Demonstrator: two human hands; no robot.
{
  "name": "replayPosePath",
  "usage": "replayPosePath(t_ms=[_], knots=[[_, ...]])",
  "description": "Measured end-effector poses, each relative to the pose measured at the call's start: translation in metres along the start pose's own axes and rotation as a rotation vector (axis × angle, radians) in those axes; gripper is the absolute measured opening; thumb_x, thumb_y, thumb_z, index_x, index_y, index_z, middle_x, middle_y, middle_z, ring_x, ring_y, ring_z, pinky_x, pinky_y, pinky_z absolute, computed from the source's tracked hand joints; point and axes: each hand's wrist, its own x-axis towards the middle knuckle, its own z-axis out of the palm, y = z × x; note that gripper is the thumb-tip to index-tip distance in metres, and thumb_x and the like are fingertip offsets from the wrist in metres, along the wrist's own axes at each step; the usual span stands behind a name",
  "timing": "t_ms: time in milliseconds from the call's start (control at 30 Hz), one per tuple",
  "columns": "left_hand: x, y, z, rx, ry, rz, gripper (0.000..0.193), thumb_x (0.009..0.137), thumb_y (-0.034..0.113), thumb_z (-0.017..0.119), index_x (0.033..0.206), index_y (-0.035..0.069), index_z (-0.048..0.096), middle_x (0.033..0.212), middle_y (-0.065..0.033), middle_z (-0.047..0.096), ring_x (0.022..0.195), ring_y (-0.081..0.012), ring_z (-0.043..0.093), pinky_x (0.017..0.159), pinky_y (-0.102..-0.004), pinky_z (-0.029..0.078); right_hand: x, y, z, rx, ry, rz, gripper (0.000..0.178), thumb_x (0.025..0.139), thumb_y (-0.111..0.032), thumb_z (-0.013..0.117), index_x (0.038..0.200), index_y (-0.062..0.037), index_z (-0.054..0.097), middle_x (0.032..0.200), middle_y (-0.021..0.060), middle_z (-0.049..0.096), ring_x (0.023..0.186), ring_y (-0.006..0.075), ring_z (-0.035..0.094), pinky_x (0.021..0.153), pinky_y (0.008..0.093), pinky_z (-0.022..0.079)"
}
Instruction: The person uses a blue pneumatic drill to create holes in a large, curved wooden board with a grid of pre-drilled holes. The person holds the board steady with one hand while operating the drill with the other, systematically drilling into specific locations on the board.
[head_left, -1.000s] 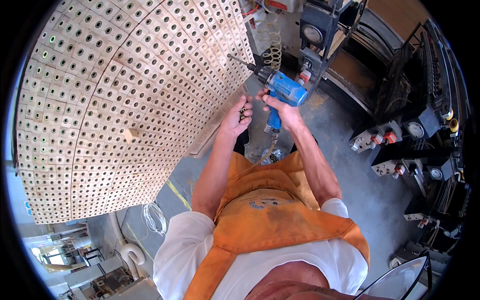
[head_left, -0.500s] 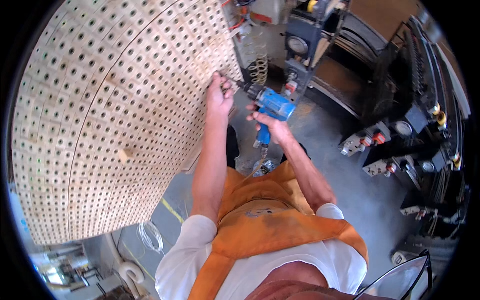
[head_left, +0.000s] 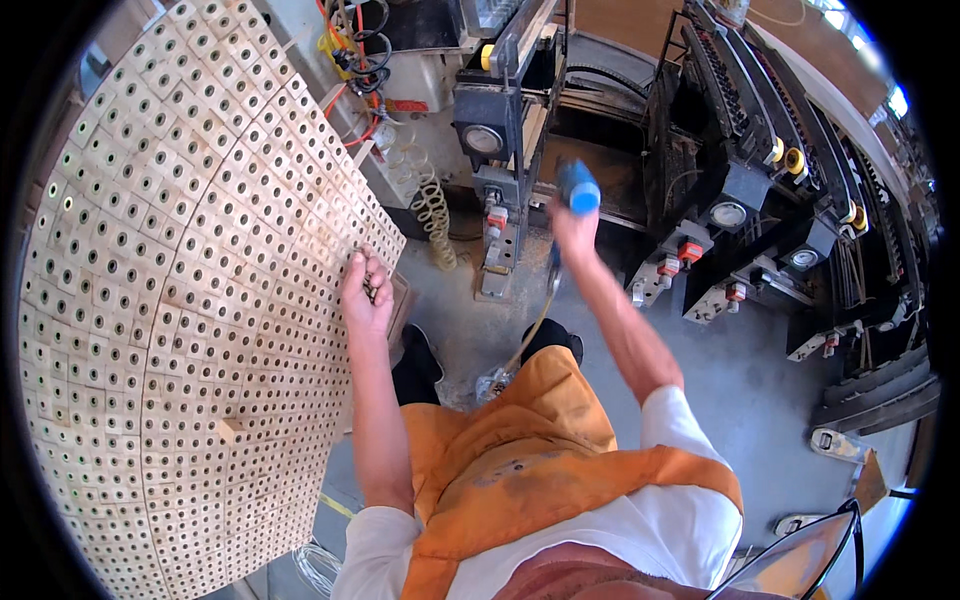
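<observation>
A big wall of pale wooden blocks [head_left: 255, 345], each with a dark-ringed round hole, fills the left side. My left hand [head_left: 366, 300] is at its right edge, fingers curled closed around small dark metal pieces [head_left: 371, 291], too small to make out fully. Off to the right and away from the blocks, my right hand [head_left: 574, 232] grips a blue air drill [head_left: 578, 186]. The drill is blurred by motion and its chuck is hidden. A yellowish air hose [head_left: 540, 322] hangs below it.
A loose wood block [head_left: 231, 430] sticks out from the wall's face. Ahead hangs a coiled air hose [head_left: 432, 215]. Black machine frames with gauges [head_left: 726, 214] and red-capped valves stand at the right. A clear bag [head_left: 491, 385] lies near my feet, and white cable [head_left: 318, 567] at lower left.
My right hand has swung the drill away from the block wall and from my left hand. My left hand stays closed beside the wall's edge. The whole view has shifted.
</observation>
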Motion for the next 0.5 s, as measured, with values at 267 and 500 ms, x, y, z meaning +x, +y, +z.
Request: replayPosePath(t_ms=[267,500], knots=[[-0.070,0.002,0.003,-0.011,-0.066,-0.067,0.026,0.097,0.025,0.053,0.116,0.006,0.053,0.081,0.0020,0.047,0.065,-0.0053,0.044,0.042,-0.0153,0.032,0.151,-0.050,0.063,-0.671,-0.115,-0.161,0.030,0.074,-0.024,0.063,0.094,-0.0013,0.067,0.091,0.0235,0.067,0.089,0.0375,0.067,0.075,0.0446,0.052],[-0.083,0.014,-0.005,0.087,0.030,-0.033,0.025,0.098,0.025,0.051,0.114,0.006,0.053,0.082,0.0014,0.049,0.064,-0.0052,0.045,0.042,-0.0151,0.032,0.039,-0.045,-0.004,0.039,-0.264,0.025,0.024,0.078,-0.012,0.066,0.100,-0.0034,0.065,0.090,0.0092,0.067,0.084,0.0227,0.066,0.061,0.0343,0.048]])
